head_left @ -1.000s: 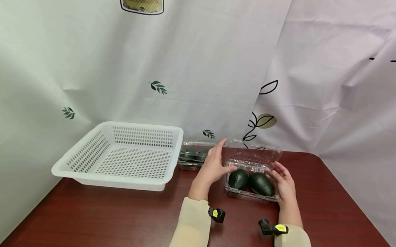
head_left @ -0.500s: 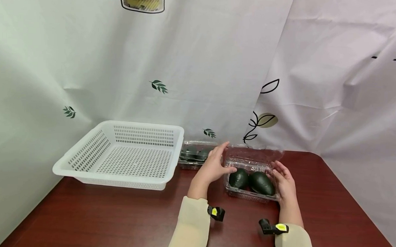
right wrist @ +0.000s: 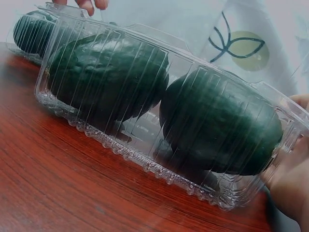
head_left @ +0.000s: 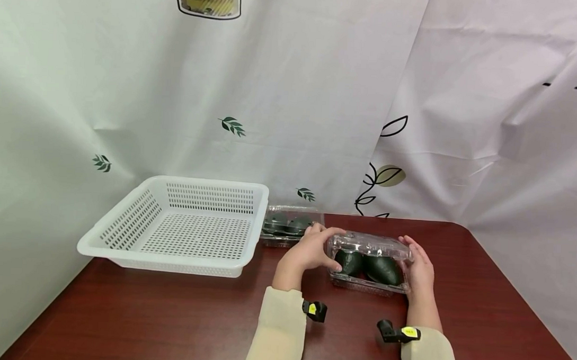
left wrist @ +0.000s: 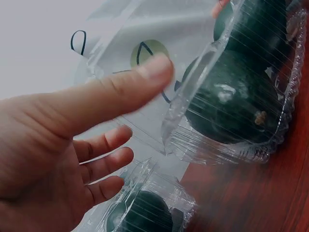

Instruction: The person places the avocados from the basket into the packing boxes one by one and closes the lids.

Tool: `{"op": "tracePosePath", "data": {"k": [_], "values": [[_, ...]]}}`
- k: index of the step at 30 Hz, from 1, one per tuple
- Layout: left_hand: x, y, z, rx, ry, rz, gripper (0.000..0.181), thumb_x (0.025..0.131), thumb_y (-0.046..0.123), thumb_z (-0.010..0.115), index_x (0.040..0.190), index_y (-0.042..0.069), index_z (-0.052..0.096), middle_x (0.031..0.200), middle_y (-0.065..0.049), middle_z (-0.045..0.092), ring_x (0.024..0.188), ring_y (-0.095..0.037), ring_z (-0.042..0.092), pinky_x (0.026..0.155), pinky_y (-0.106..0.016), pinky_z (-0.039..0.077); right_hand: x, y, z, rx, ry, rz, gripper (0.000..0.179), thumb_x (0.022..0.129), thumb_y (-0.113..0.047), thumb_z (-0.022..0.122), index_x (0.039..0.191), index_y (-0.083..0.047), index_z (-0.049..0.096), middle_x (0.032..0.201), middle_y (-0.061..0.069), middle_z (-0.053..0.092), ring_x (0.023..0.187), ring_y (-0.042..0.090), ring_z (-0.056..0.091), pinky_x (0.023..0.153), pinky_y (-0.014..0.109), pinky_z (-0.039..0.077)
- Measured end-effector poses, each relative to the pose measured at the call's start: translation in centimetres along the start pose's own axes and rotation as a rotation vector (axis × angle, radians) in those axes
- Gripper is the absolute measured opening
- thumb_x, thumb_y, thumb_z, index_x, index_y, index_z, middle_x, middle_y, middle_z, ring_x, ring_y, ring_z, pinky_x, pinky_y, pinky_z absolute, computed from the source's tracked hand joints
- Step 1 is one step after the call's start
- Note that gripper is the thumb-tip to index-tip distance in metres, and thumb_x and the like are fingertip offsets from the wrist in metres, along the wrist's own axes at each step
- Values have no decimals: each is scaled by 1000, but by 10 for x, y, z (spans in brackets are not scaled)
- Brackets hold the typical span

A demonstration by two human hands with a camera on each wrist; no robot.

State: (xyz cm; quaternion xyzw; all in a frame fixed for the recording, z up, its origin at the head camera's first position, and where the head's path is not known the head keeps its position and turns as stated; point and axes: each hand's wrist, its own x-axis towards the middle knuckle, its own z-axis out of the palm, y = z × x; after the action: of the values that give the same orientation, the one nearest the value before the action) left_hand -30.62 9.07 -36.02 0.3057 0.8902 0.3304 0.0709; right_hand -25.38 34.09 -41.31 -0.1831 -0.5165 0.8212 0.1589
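Note:
Two dark green, avocado-like fruits (right wrist: 107,72) lie side by side in a clear plastic clamshell box (head_left: 361,285) on the table. The box's hinged lid (head_left: 369,244) leans forward over them, partly lowered. My left hand (head_left: 312,251) is at the box's left end, index finger at the lid's edge and thumb near the left fruit. In the left wrist view its thumb is stretched out and the other fingers are loosely bent. My right hand (head_left: 421,269) holds the right end of the box, fingers round the far corner.
Behind my left hand stands another clear box (head_left: 286,238) with similar dark green fruits. A white perforated plastic basket (head_left: 240,265) sits at the left of the red-brown table (head_left: 169,313). A printed white curtain (head_left: 296,95) hangs behind.
The lid has come down from nearly upright to lean over the fruits. My left hand's fingers have moved down and forward with it; my right hand stays at the box's right end.

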Motion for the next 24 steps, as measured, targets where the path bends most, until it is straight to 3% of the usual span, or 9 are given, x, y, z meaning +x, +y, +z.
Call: {"op": "tracePosePath", "data": {"k": [5,10,13,19,24], "values": [[-1,1,1,32,-30,2,78,64,26,86,132,29,49,126,-4,39,123,-24,31,91,-43,40,-1,0,-3,-12,6,-30,41,100,-36,37,134,-15,48,112,-14,62,128,7,33,109,33,19],[-2,2,1,53,-65,15,79,62,26,87,131,25,48,140,1,36,136,-32,17,101,-51,29,-1,0,-7,94,32,-48,32,99,-32,41,122,-17,57,112,-7,64,105,6,56,92,22,39],[-1,2,2,54,-53,14,78,63,25,87,131,25,49,141,5,38,135,-31,20,101,-50,29,0,-1,-9,119,32,-59,29,98,-31,43,118,-17,60,108,-6,65,99,6,60,83,19,42],[3,5,7,100,43,0,73,68,27,83,133,25,50,140,4,42,129,-27,30,99,-47,31,1,-2,-10,7,121,-91,22,96,-31,47,106,-20,64,95,-7,65,87,5,61,74,18,47],[9,8,17,183,113,19,68,76,27,78,136,24,46,145,-2,36,128,-27,31,102,-46,28,0,-2,-7,-178,160,-104,19,98,-32,46,99,-22,62,76,-8,57,68,4,56,57,18,47]]}}
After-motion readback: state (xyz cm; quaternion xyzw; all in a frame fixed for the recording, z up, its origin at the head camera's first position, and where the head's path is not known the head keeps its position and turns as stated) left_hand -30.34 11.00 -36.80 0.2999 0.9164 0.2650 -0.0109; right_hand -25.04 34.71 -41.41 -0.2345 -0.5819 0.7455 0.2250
